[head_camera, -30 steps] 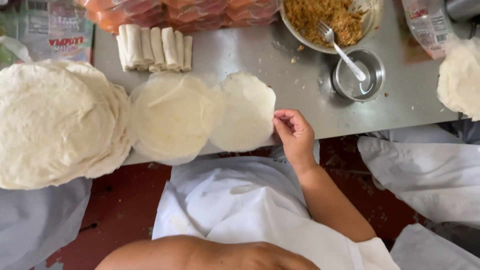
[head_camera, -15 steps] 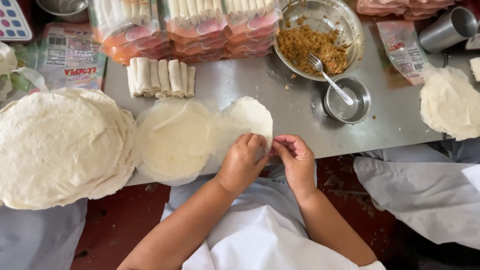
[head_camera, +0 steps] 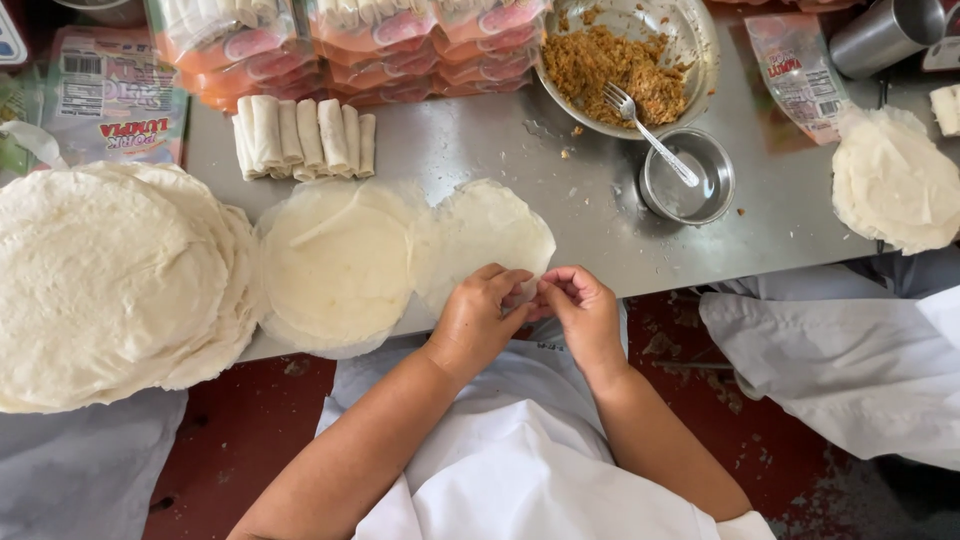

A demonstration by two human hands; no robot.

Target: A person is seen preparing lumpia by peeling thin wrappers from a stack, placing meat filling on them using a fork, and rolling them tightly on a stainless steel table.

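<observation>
1. Fingers (head_camera: 520, 292) of both hands pinch the near edge of the right-hand wrapper (head_camera: 480, 240); left hand (head_camera: 480, 315) has joined right hand (head_camera: 585, 310) since a second ago, seemingly peeling sheets apart.
2. Wrapper lies on the tabletop (head_camera: 590, 215), overlapping another wrapper (head_camera: 335, 265); filling bowl (head_camera: 625, 60) far right.

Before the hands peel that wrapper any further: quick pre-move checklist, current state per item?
1. Both hands on the wrapper edge: ok. Left hand and right hand pinch the near rim of the small round wrapper.
2. Wrapper flat on the steel table: ok.
3. Layers separated: cannot tell, fingers hide the edge.
4. Wrapper free of its neighbour: not ok, it overlaps the wider wrapper.
5. Filling within reach: ok, bowl of filling with fork stands beyond.
6. Finished rolls out of the way: ok.
</observation>
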